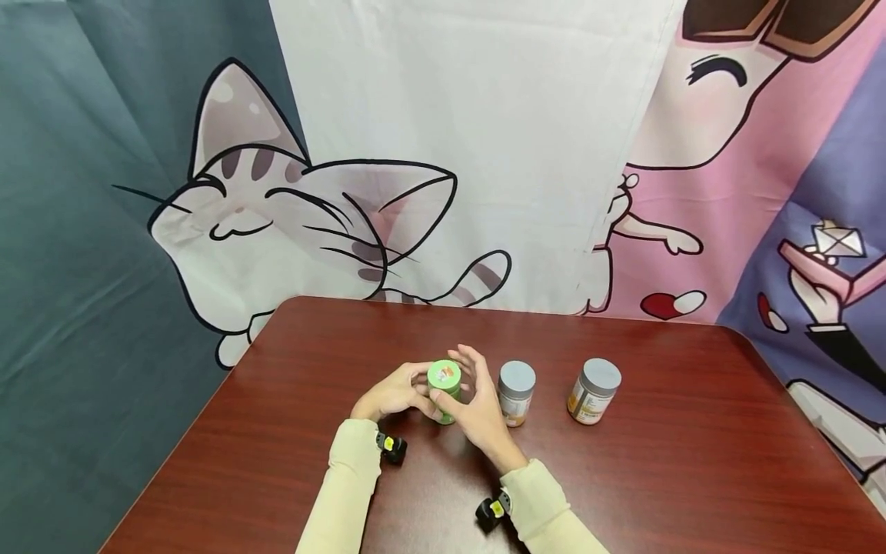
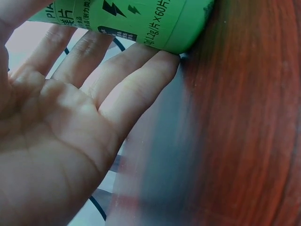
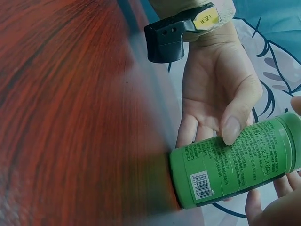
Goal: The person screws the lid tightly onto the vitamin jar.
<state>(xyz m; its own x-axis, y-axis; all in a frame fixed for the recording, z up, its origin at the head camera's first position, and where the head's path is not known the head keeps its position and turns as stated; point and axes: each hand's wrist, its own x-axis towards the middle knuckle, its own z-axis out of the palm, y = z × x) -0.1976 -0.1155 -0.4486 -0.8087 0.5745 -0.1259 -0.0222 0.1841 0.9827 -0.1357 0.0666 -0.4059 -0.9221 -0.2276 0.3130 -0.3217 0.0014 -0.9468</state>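
Note:
A green bottle with a round lid stands upright at the middle of the table, its base at the tabletop. My left hand holds its body from the left; in the right wrist view the thumb presses the label side, which shows a barcode and small print. From the right, my right hand grips the bottle near the lid, thumb in front and fingers behind. The left wrist view shows the green bottle across the left fingers, with lightning marks on its label.
Just right of my right hand stands a grey-lidded jar. Another grey-lidded jar is farther right. The dark red wooden table ends at a cloth backdrop with cartoon figures.

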